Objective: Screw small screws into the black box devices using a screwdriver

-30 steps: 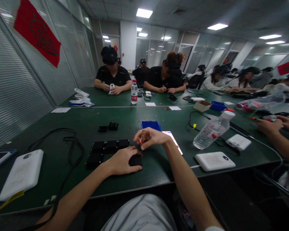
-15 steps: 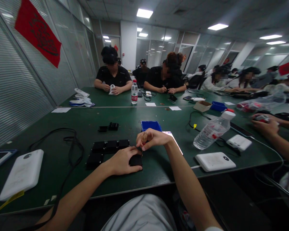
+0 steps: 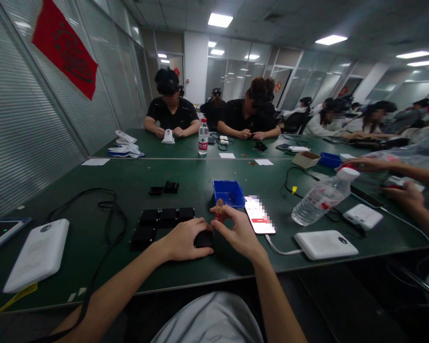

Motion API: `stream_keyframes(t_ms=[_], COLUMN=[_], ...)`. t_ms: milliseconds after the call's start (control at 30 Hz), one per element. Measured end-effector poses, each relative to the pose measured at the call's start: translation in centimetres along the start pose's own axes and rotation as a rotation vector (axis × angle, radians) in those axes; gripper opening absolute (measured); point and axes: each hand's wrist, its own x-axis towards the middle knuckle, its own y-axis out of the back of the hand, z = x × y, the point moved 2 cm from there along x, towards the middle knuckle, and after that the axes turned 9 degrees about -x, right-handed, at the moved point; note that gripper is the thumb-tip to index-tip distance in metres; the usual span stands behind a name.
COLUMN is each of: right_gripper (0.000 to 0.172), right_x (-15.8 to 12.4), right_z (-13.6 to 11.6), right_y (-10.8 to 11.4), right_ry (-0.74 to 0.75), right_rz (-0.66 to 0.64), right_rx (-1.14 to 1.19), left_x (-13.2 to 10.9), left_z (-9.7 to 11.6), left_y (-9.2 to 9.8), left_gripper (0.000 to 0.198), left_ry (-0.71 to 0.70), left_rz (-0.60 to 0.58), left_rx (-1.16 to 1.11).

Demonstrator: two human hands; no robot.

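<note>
My left hand [image 3: 181, 240] lies over a small black box [image 3: 203, 239] on the green table, fingers across its top and thumb along its near side. Just right of it, my right hand [image 3: 236, 231] pinches a small screwdriver [image 3: 219, 207] by its see-through amber handle. The screwdriver's lower end is hidden by the fingers. Several similar black boxes [image 3: 168, 217] stand in an L-shaped group left of my left hand. Beyond my right hand sits a blue tray [image 3: 229, 187] with tiny dark pieces in it.
A lit phone [image 3: 260, 216] is cabled to a white power bank [image 3: 325, 244]. A water bottle [image 3: 323, 197] tilts at the right. Black parts [image 3: 170, 187] lie beyond the boxes. A black cable [image 3: 110, 205] and another white power bank [image 3: 39, 252] are at the left. Other people sit around.
My right hand has drawn back toward me and slightly right with the screwdriver, uncovering more of the blue tray and phone. My left hand stays on the black box.
</note>
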Motion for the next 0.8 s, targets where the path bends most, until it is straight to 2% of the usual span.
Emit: stream_keyframes(t_ms=[200,333,500,800], right_gripper=[0.016,0.026,0.038,0.034], right_x=[-1.5,-2.2,-2.7,-2.8], right_z=[0.6,1.3,1.6,1.2], right_y=[-1.8,-2.2,-2.4,-2.5], right_ry=[0.001,-0.013,-0.009,-0.020], right_rz=[0.266,0.373,0.386,0.356], right_rx=[-0.007,-0.023,0.010,0.005], left_x=[0.0,0.0,0.1,0.2], left_z=[-0.1,-0.1,0.1,-0.1], left_y=[-0.1,-0.1,-0.1,-0.2], left_gripper=[0.044,0.042,0.042,0.045], left_ry=[-0.006,0.000,-0.001,0.008], left_rz=[0.011,0.012,0.021,0.023], left_rx=[0.002,0.000,-0.018,-0.010])
